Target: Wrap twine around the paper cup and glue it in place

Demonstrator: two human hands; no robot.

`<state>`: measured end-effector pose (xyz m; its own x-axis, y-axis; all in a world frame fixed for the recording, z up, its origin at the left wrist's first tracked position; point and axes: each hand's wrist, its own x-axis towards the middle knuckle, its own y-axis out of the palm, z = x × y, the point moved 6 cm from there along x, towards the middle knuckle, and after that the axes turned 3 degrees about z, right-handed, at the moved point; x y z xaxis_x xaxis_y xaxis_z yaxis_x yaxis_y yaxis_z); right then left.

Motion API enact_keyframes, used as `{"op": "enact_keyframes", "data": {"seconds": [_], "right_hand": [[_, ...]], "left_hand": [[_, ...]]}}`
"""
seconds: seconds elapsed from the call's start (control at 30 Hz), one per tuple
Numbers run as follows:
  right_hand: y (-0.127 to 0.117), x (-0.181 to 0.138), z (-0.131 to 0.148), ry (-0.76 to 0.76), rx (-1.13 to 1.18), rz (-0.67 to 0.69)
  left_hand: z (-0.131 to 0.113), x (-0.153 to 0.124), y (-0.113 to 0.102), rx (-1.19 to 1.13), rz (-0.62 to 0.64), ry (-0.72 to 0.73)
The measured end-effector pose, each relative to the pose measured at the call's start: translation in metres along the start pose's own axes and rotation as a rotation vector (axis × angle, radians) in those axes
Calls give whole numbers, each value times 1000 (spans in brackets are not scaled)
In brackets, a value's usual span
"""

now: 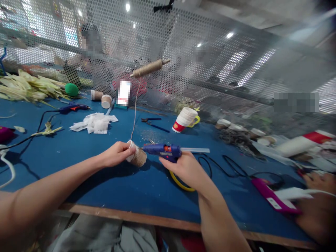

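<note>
My left hand (118,154) is closed on the rim of a small paper cup (139,158) that lies tilted, its side wrapped in brown twine. From the cup a strand of twine (135,108) runs up to a twine spool (148,69) on a rod in front of the mesh. In my right hand (187,168) is a blue hot glue gun (164,150), gripped by its handle, a clear glue stick (198,150) jutting from its back. The gun's nozzle is at the cup's wrapped side; whether it touches I cannot tell.
Stacked paper cups (185,119), pliers (154,123), crumpled white cloth (96,122) and another glue gun (75,108) lie on the blue table (105,190). A yellow ring (181,182) is under my right hand. Cords and a purple power strip (274,197) lie right, near another person's hand (320,182).
</note>
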<state>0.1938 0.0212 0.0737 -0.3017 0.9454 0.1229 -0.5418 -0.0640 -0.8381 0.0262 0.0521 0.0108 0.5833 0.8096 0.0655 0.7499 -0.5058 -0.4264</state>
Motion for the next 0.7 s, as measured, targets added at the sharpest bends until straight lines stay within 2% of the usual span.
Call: {"op": "enact_keyframes", "data": {"seconds": [0.7], "right_hand": [[2,-4,2,-22,37,63]], "left_hand": [[1,1,-2,12,-17,-19]]}}
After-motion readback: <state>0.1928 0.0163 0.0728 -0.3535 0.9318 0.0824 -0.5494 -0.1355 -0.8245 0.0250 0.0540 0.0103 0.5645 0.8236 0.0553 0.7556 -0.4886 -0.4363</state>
